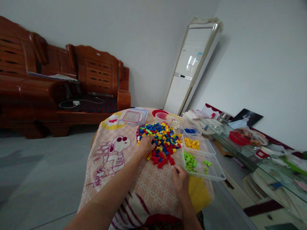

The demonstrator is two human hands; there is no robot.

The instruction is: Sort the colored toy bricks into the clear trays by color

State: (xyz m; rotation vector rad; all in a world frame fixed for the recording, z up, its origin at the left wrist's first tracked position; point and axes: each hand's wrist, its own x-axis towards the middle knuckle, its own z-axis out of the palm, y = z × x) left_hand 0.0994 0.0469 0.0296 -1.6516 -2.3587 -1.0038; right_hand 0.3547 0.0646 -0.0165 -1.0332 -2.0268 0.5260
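Note:
A heap of small toy building bricks point(165, 140) in red, blue, yellow and green lies on a cloth-covered table. My left hand point(146, 146) reaches into the heap's left edge with bent fingers pressed together; whatever is at its fingertips is hidden. Nearer to me, my right hand point(181, 180) is closed in a loose fist just in front of the heap, beside a clear box of green bricks point(190, 162). Its palm and any brick inside cannot be seen. Behind that box stand a clear tub with yellow bricks point(192, 143) and another with blue bricks point(190, 131).
White bricks point(176, 124) sit in a container behind the heap, near a pink bowl point(161, 116). Flat lids point(134, 115) lie at the table's back left. A cluttered glass-topped stand point(254, 159) borders the right side. Beyond are a wooden sofa point(98, 73) and a tall white cabinet-like unit point(189, 67).

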